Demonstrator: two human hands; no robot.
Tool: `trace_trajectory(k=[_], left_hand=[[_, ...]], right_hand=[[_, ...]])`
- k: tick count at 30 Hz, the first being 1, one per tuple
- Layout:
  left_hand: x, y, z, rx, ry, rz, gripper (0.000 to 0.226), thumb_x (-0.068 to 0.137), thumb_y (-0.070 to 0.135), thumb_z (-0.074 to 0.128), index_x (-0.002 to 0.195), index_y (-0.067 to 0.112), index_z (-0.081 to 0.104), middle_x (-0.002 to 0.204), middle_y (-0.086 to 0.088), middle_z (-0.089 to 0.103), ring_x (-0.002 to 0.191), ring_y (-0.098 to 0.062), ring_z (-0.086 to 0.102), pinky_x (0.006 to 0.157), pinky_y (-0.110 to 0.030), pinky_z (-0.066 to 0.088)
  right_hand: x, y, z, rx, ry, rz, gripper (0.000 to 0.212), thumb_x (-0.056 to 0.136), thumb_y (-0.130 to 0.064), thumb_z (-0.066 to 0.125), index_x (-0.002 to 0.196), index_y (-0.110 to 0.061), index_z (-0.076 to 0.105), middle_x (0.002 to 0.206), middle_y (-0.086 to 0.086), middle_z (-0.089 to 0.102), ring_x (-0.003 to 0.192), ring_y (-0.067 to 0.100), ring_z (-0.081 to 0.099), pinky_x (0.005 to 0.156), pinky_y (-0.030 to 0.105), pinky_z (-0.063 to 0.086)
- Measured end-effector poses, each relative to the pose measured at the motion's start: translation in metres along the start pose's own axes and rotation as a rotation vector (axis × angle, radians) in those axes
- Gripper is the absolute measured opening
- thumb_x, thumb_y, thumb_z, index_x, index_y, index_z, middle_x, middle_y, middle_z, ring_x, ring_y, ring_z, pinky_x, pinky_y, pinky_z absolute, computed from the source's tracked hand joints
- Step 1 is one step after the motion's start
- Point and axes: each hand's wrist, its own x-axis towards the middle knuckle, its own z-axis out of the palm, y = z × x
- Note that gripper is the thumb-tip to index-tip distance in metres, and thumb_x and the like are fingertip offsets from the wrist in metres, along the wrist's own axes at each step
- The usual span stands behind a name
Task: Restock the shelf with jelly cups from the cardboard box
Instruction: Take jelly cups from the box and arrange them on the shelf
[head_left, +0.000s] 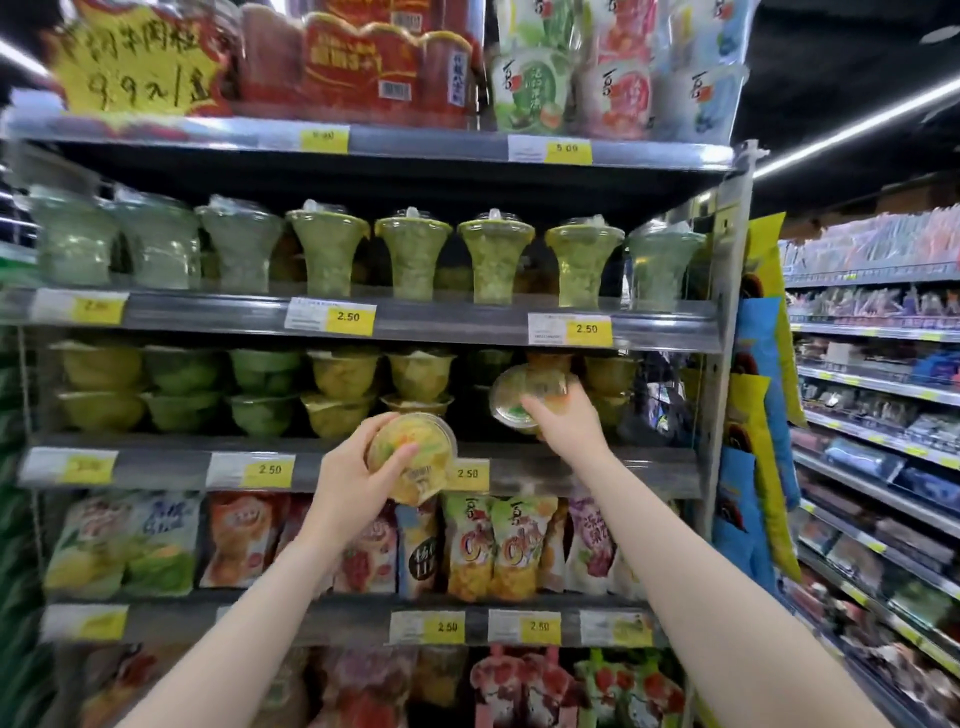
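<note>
two jelly cups are being carried at once, one in each hand, so the restocking is looking well underway rather than finished; the shelf (358, 457) they belong on is already holding stacked cups along most of its width, green and yellow ones sitting two high from the left end to past the middle; going left to right, the stacks are thinning near the middle, where one pile is showing a lone lower cup, and a dark gap is opening up right of centre; that gap is probably what is left to fill, though how many cups are waiting is impossible to judge, since the cardboard box is not showing anywhere.

the left hand (358, 475) is curling its fingers and thumb round the yellow cup (413, 457), lid tilted toward the camera; this cup is hovering just in front of the shelf's front rail, not yet over the board, overlapping a price tag (467, 474); to its right, the right hand (563, 415) is gripping the second cup (524, 397) from the right side and below, fingers wrapping its rim; this cup is tipping lid-forward and is sitting further in, inside the dark gap, beside the neighbouring stack (610, 389); whether it is touching the board yet is not clear.
</note>
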Motion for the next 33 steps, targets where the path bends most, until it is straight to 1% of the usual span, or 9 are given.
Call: trace_trajectory(k=[3,6,10,14,18,22,24,30,33], left_hand=[[0.003,-0.004,-0.004,0.025,0.051,-0.008,0.033,0.085,0.028,0.065,0.115,0.033,0.052,0.1,0.017,0.059,0.091,0.009,0.055,0.069,0.001,0.041],[0.003,-0.007,-0.004,0.03,0.076,-0.026,0.037,0.085,0.029,0.065,0.121,0.025,0.055,0.104,0.011,0.062,0.093,0.001,0.057,0.069,0.001,0.042],[0.002,-0.007,-0.001,0.029,0.083,-0.046,0.039,0.086,0.031,0.064,0.123,0.025,0.054,0.104,0.01,0.062,0.095,-0.001,0.058,0.068,-0.005,0.046],[0.003,-0.005,0.003,0.009,0.081,-0.063,0.035,0.086,0.032,0.064,0.119,0.03,0.054,0.098,0.02,0.059,0.091,0.002,0.059,0.067,-0.008,0.05],[0.006,-0.005,0.002,-0.002,0.089,-0.08,0.031,0.085,0.035,0.063,0.114,0.036,0.053,0.098,0.02,0.061,0.091,-0.005,0.064,0.067,-0.02,0.055],[0.005,-0.006,0.003,-0.012,0.113,-0.103,0.033,0.087,0.035,0.062,0.118,0.03,0.054,0.098,0.017,0.062,0.09,0.0,0.062,0.063,-0.009,0.05],[0.005,-0.006,0.002,-0.014,0.13,-0.114,0.034,0.088,0.034,0.062,0.12,0.027,0.055,0.099,0.013,0.062,0.09,0.003,0.059,0.063,-0.004,0.046],[0.006,-0.009,0.002,-0.028,0.105,-0.135,0.032,0.087,0.037,0.061,0.118,0.03,0.056,0.102,0.013,0.064,0.095,-0.001,0.061,0.074,-0.017,0.051],[0.007,-0.012,0.0,-0.04,0.073,-0.141,0.03,0.087,0.039,0.061,0.115,0.032,0.055,0.102,0.012,0.064,0.095,-0.005,0.063,0.076,-0.028,0.056]], right_hand=[[0.022,0.001,0.014,-0.087,-0.023,0.008,0.049,0.085,-0.036,0.063,0.126,-0.014,0.047,0.124,0.01,0.058,0.115,0.03,0.053,0.1,0.042,0.042],[0.027,0.006,0.024,-0.239,-0.077,0.014,0.053,0.088,-0.044,0.056,0.128,-0.011,0.046,0.125,0.014,0.057,0.114,0.034,0.053,0.093,0.036,0.044],[0.029,0.01,0.027,-0.465,-0.078,-0.037,0.063,0.084,-0.057,0.053,0.129,-0.012,0.045,0.128,0.014,0.052,0.118,0.035,0.049,0.09,0.037,0.043],[0.031,0.012,0.009,-0.351,-0.245,0.061,0.087,0.076,-0.072,0.051,0.142,-0.019,0.031,0.142,0.007,0.044,0.126,0.03,0.045,0.103,0.041,0.039],[0.023,0.017,0.0,-0.319,-0.326,-0.013,0.095,0.07,-0.068,0.064,0.145,-0.028,0.023,0.145,0.001,0.041,0.129,0.026,0.043,0.107,0.041,0.038],[0.018,0.022,0.004,-0.338,-0.226,-0.116,0.073,0.076,-0.041,0.072,0.137,-0.019,0.041,0.135,0.004,0.051,0.123,0.024,0.049,0.099,0.033,0.042],[0.013,0.022,0.009,-0.303,-0.154,-0.15,0.065,0.074,-0.038,0.075,0.129,-0.016,0.048,0.124,0.005,0.058,0.115,0.024,0.054,0.094,0.033,0.046],[-0.002,0.01,0.035,-0.355,0.016,-0.16,0.062,0.07,-0.044,0.076,0.116,-0.015,0.045,0.116,0.008,0.053,0.103,0.029,0.056,0.082,0.036,0.048],[-0.003,0.007,0.042,-0.391,0.004,-0.14,0.064,0.072,-0.046,0.075,0.118,-0.015,0.043,0.119,0.01,0.05,0.105,0.032,0.056,0.083,0.038,0.048]])
